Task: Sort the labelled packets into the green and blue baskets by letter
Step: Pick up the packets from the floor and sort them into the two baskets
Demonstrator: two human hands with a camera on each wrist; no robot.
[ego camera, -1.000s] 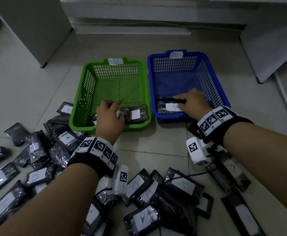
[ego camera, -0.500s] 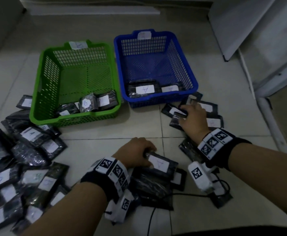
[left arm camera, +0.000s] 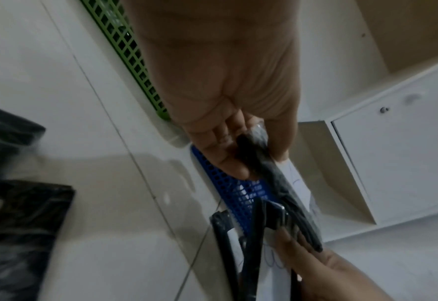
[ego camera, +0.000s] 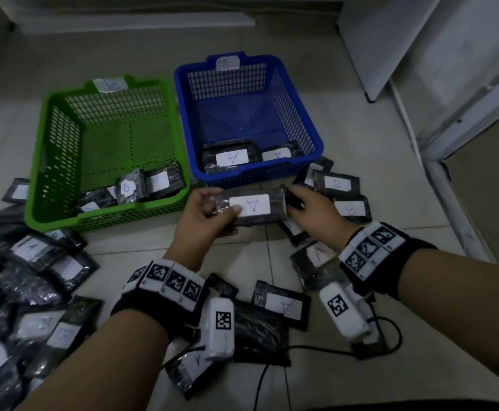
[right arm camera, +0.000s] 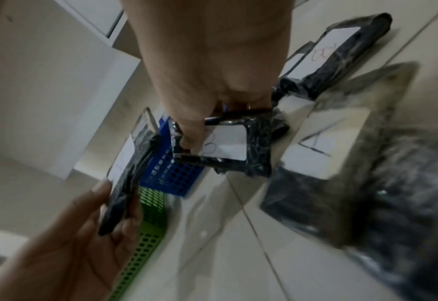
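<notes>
The left hand (ego camera: 203,213) pinches the A packet (ego camera: 251,209) crosswise just before the blue basket (ego camera: 316,143), while the right hand (ego camera: 310,212) grips a B packet (right arm camera: 223,142), green basket (ego camera: 34,179) further left.

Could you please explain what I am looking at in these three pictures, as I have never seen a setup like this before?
No machine here: a person sorts packets with bare hands, wearing a camera on the head and one on each wrist. The wide picture is the head view; the two close, tilted ones look along each hand.

On the tiled floor stand a green basket, holding packets marked B, and a blue basket, holding packets marked A. Many black packets with white labels lie scattered around.

The left hand pinches a packet marked A, raised just in front of the blue basket. The right hand grips a second packet; its wrist view shows a B on the label.
</notes>
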